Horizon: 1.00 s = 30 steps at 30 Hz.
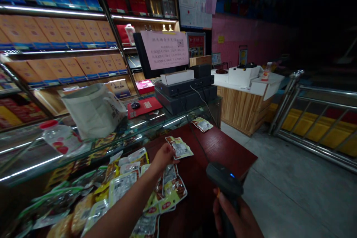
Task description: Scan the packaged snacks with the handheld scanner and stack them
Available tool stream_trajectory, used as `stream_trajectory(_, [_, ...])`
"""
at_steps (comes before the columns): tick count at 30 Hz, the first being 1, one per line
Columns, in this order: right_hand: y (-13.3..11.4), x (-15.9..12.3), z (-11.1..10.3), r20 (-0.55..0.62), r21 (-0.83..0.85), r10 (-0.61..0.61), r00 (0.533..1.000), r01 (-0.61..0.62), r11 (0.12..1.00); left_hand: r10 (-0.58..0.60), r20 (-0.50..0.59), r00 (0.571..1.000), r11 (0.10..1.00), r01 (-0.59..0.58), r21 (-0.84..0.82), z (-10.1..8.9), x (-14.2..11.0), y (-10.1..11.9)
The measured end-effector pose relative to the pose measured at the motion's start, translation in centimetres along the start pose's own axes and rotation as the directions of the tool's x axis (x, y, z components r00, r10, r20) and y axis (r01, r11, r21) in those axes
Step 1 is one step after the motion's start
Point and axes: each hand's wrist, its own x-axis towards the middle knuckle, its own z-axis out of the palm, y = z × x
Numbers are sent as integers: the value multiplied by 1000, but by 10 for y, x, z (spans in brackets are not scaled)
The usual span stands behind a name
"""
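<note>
My left hand (163,157) reaches out over a dark red counter (223,148) and pinches the corner of a small snack packet (180,147), held up with its back facing me. My right hand (237,217) grips a black handheld barcode scanner (224,183) with a blue light lit, its head aimed toward the packet. A heap of similar snack packets (131,189) lies on the counter under my left forearm. One more packet (202,124) lies apart at the far side of the counter.
A glass display case (83,148) stands to the left with a white bag (93,109) and a plastic bottle (60,137) on top. A till with a screen (167,54) sits behind. Shelves of boxes fill the left wall. A metal railing (312,119) runs on the right.
</note>
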Motion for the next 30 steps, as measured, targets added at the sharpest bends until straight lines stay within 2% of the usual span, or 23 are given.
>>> stream_trajectory(2, [1,6,4,39,-27,-37,999,38,999,74,30,997,993,-71,-91,-8,-38,-7])
stream_trajectory(4, [0,11,9,23,-42,-80,997,81,996,155,58,986,972,-142,-189,-11,-74,-12])
stream_trajectory(7, [-1,14,22,-56,-50,-127,990,124,991,162,46,986,956,-146,-254,-12,-118,-16])
stream_trajectory(9, [1,14,31,-79,-29,-121,989,119,992,137,46,990,954,-119,-274,-10,-138,-16])
stream_trajectory(13, [12,10,40,-100,22,-110,989,112,993,152,42,988,938,-131,-321,-7,-161,-25])
stream_trajectory(15, [14,6,40,-84,12,-131,988,132,991,152,19,988,893,-129,-431,-8,-166,-30])
stream_trajectory(17, [12,1,36,-13,9,-139,990,139,990,92,-24,995,805,-89,-587,-13,-167,-31])
stream_trajectory(19, [5,-3,30,77,11,-119,990,119,993,9,-85,996,746,-64,-663,-22,-167,-27])
stream_trajectory(21, [-3,-8,24,149,0,-102,984,103,995,-23,-105,994,788,-47,-614,-35,-166,-18])
stream_trajectory(23, [-12,-11,17,209,-32,-114,971,123,992,-26,-32,999,853,5,-522,-47,-167,-10])
stream_trajectory(25, [-22,-13,12,276,-101,-126,953,159,982,-37,112,993,890,84,-447,-57,-167,-6])
stream_trajectory(27, [-32,-12,7,352,-157,-123,928,188,969,-49,267,963,914,151,-377,-64,-168,-5])
stream_trajectory(30, [-41,-7,2,483,-171,-120,867,228,959,-40,430,902,951,166,-260,-70,-169,-8])
